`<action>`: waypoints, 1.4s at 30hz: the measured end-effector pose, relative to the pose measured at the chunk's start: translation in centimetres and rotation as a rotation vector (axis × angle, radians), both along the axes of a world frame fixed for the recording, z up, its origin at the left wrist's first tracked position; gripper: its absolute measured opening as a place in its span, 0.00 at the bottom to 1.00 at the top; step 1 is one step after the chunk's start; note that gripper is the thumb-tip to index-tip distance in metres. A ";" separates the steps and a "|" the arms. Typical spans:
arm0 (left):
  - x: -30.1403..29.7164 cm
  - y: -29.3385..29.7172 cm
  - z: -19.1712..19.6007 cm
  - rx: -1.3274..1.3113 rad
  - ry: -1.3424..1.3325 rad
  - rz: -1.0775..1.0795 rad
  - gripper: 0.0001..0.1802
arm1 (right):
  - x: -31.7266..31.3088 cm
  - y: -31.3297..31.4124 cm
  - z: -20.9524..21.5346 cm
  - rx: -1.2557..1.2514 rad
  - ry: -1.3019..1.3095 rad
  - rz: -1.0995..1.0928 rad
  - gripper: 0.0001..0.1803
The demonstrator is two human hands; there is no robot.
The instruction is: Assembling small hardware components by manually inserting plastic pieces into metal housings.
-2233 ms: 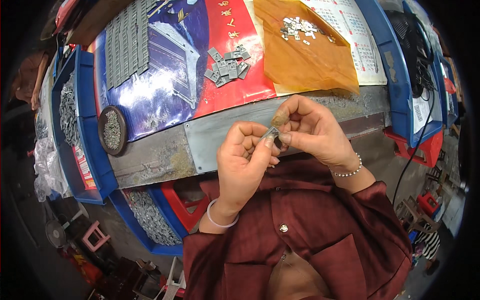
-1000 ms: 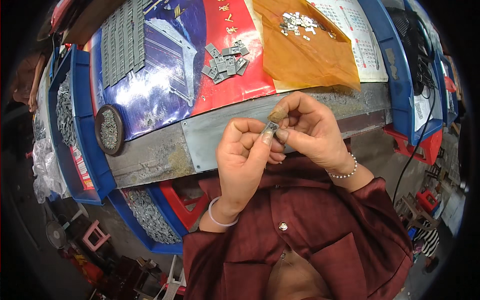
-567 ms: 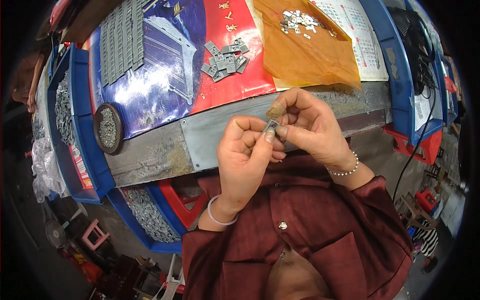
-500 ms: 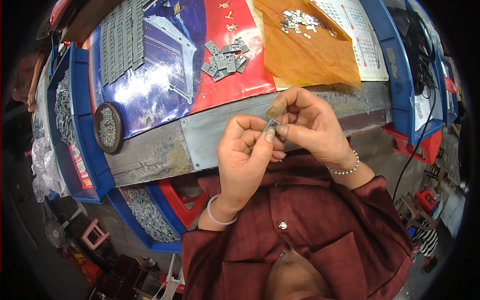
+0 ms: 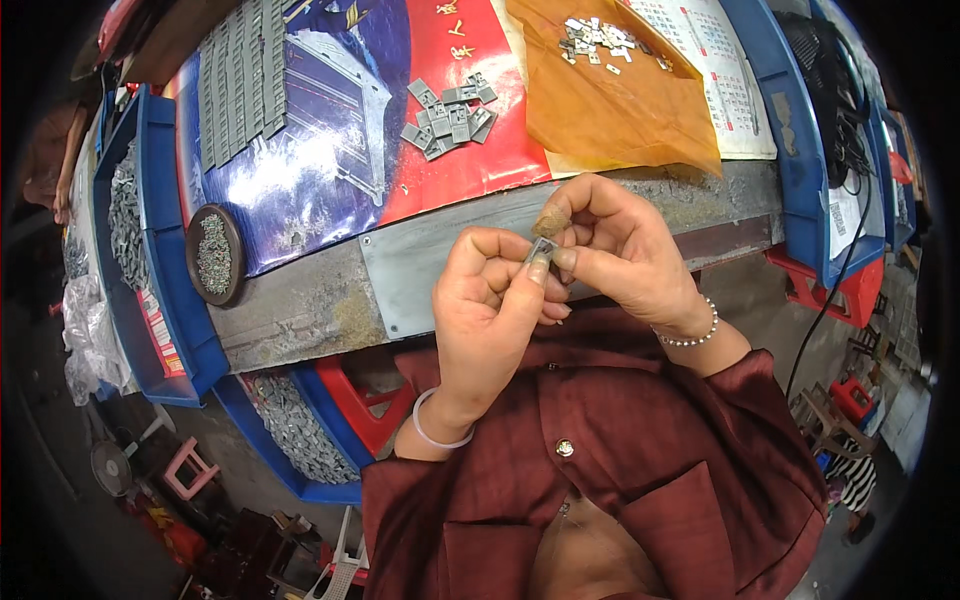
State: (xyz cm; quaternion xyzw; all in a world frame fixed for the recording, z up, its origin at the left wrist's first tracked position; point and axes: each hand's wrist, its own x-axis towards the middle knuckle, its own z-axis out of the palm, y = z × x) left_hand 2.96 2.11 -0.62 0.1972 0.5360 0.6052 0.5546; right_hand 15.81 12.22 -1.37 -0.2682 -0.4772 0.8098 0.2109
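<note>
Pinched between the thumb and curled fingers of my left hand (image 5: 485,315) is a small grey rectangular part (image 5: 542,248), tilted upward. My right hand (image 5: 625,250) meets its upper end with thumb and index finger pressed together. A tan cover (image 5: 550,222) wraps that index fingertip. Whatever lies between the right fingertips, if anything, is too small or hidden to make out. Both hands are above the bench's front edge, next to a smooth grey plate (image 5: 405,285). Beyond them, a loose heap of similar grey parts (image 5: 450,118) lies on a red and blue poster sheet (image 5: 330,210).
Rows of grey parts (image 5: 243,85) lie at the far left. A round dark dish (image 5: 194,252) holds tiny metallic pieces. Small white pieces (image 5: 600,40) sit on orange-brown paper (image 5: 620,125). Blue bins (image 5: 165,215) flank the bench; another blue bin (image 5: 345,492) stands below.
Almost nothing differs. The hands stay together around the grey part, with only a slight shift of the fingertips and of the part's tilt.
</note>
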 end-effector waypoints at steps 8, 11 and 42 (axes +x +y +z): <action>0.2 -0.1 -0.2 -0.004 0.028 -0.010 0.07 | -0.1 0.0 0.2 -0.003 -0.025 0.004 0.08; 0.2 0.0 -0.2 -0.006 0.026 -0.013 0.07 | 0.0 0.1 0.2 0.018 -0.017 0.018 0.08; 0.3 -1.1 0.3 0.032 0.032 0.013 0.06 | -0.6 -0.5 1.0 -0.025 0.015 0.008 0.06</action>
